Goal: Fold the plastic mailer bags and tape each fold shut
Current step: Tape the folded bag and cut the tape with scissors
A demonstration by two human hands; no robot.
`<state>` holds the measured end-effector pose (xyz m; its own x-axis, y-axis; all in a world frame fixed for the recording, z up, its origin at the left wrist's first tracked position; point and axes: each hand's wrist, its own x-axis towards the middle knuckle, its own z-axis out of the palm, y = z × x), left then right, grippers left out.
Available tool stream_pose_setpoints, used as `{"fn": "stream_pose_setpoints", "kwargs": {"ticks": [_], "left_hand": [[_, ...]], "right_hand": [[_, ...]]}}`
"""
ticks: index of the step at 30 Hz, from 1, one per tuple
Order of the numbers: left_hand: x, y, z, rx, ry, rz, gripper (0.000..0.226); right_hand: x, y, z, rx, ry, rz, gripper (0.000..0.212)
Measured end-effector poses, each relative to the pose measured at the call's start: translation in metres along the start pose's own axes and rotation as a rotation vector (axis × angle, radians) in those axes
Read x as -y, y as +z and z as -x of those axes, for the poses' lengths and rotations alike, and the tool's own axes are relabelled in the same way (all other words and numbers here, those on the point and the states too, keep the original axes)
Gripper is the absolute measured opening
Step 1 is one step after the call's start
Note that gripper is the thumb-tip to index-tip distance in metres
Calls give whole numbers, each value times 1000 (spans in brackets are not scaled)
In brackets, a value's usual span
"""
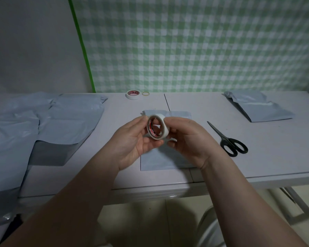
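A white tape roll (158, 127) with a red-printed core is held up above the table by both hands. My left hand (132, 141) grips its left side and underside. My right hand (187, 138) pinches its right edge, fingertips on the outer face. Beneath the hands lies a folded pale blue mailer bag (157, 162) flat on the white table (257, 168). Unfolded mailer bags (61, 122) are spread in an overlapping pile at the left. A stack of folded mailers (259, 107) lies at the back right.
Black scissors (228, 141) lie shut on the table just right of my right hand. A second tape roll (132, 94) and a yellow rubber band (145, 93) rest at the back edge, by the green checked cloth on the wall.
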<state>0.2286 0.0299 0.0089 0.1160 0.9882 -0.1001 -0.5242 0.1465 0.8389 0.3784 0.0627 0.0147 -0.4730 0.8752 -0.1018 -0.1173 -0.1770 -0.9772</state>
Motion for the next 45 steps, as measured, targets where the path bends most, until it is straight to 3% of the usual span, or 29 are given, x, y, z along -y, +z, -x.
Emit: {"fn": "stream_pose_setpoints", "kwargs": {"ticks": [3,7,13,18,21,25,28,30,32,37,42,45], "left_hand": [[-2,-3,-1,23,21,-35,21],[-2,-5,0,49,66,-107,23],[-4,-7,1,-35,86,-365,18],[-5,0,1,-130,-9,-156,22],[-5,1,1,-202,-56,-51,15],[-5,-2,0,-303,-97,-51,13],[-5,-1,1,-335,-131,-114,15],[-4,-1,2,-347,-141,-163,18],[-4,1,3,-344,-137,-188,21],[-3,5,2,-277,-91,-85,9],[1,7,4,-183,-58,-341,13],[-2,0,2,-232,34,-565,16]], "right_hand": [[2,1,1,-2,16,36,13],[4,4,3,-44,54,13,32],[3,9,2,-61,55,-64,29],[-2,11,5,24,21,-253,13],[-7,10,5,-49,-18,-61,7],[-8,8,7,-227,-153,242,25],[-3,10,9,-123,-249,367,23],[-1,11,9,-59,-236,435,11],[-2,12,7,-70,-226,464,15],[-7,16,5,-303,-150,236,27],[-8,18,7,-124,1,-28,15],[-5,16,10,-120,-1,26,11]]}}
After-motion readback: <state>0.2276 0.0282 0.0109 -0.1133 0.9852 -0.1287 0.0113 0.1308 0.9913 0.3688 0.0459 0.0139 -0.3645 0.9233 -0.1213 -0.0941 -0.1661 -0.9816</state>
